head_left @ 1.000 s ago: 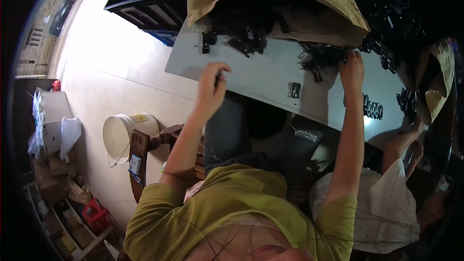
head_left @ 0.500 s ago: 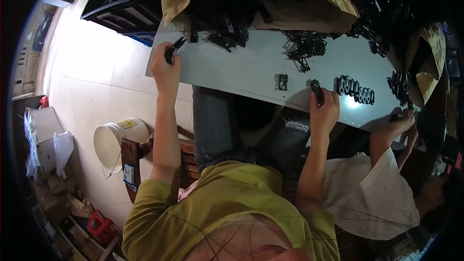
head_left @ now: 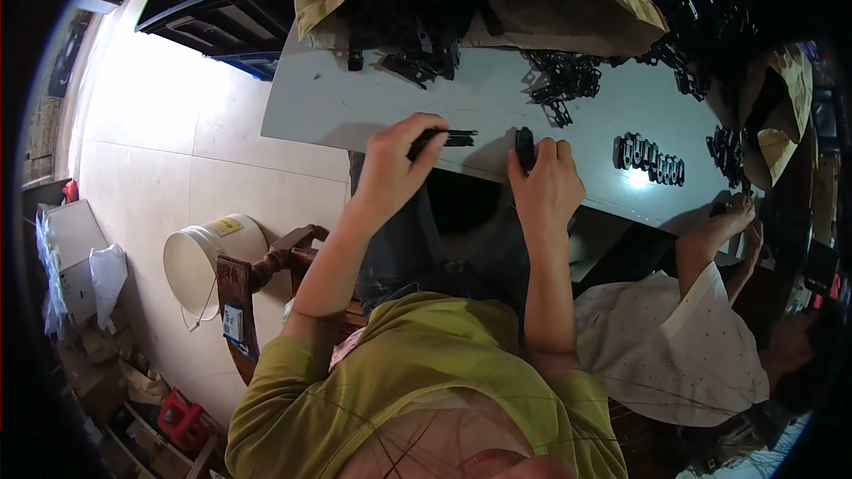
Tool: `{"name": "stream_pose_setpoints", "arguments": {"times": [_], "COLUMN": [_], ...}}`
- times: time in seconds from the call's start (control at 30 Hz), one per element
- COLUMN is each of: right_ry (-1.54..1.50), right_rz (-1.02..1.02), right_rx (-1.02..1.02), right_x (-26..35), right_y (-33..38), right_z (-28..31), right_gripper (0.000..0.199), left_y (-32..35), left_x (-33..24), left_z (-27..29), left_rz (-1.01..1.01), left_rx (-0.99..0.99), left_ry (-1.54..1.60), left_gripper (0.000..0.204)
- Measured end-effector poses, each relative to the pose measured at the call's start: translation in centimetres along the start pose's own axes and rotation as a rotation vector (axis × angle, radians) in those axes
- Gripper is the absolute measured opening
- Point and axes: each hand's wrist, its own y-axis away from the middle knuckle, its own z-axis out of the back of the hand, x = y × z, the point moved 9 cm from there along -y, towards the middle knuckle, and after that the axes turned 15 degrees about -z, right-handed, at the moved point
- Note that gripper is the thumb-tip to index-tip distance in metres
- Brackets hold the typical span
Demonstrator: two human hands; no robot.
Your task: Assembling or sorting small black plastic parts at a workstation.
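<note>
Over the near edge of the pale grey table [head_left: 355,93], my left hand [head_left: 395,164] is closed around slim black pieces [head_left: 459,137], whose ends stick out to the right; their exact kind is unclear. Just to the right, my right hand [head_left: 548,182] pinches a small dark upright black part [head_left: 524,144] between thumb and fingers. The two hands are close but apart. To the right of my right hand lies a neat row of small black clip-like parts [head_left: 650,160], several of them side by side.
A large brown paper bag [head_left: 612,0] of black parts opens toward me, with a loose pile [head_left: 564,80] by it. A black crate [head_left: 200,13] stands far left. A white bucket [head_left: 191,275] lies by a wooden chair [head_left: 235,302]. At right, a co-worker's hand [head_left: 732,217] works beside another paper bag [head_left: 781,124].
My left hand has swung right from the table's left edge toward my right hand. My right hand has shifted left to where a single black part lay; that part no longer shows lying there.
</note>
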Motion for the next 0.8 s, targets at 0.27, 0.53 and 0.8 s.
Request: {"name": "stream_pose_setpoints", "arguments": {"times": [0.27, 0.53, 0.8], "right_ry": [-0.352, -0.487, -0.759], "right_rz": [0.067, 0.361, 0.103], "right_rx": [0.13, 0.204, 0.543], "right_x": [1.0, 4.5, 1.8], "right_y": [-0.5, 1.2, 0.8], "right_z": [-0.1, 1.9, 1.2], "right_gripper": [0.024, 0.032, 0.025], "left_y": [0.5, -0.5, -0.6], "left_x": [2.9, 1.0, -1.1], "left_z": [-4.3, -4.6, -4.6], "left_rz": [0.254, 0.182, 0.051], "left_rx": [0.15, 0.193, 0.196], "left_ry": [0.182, 0.164, 0.321], "left_gripper": [0.011, 0.014, 0.03]}}
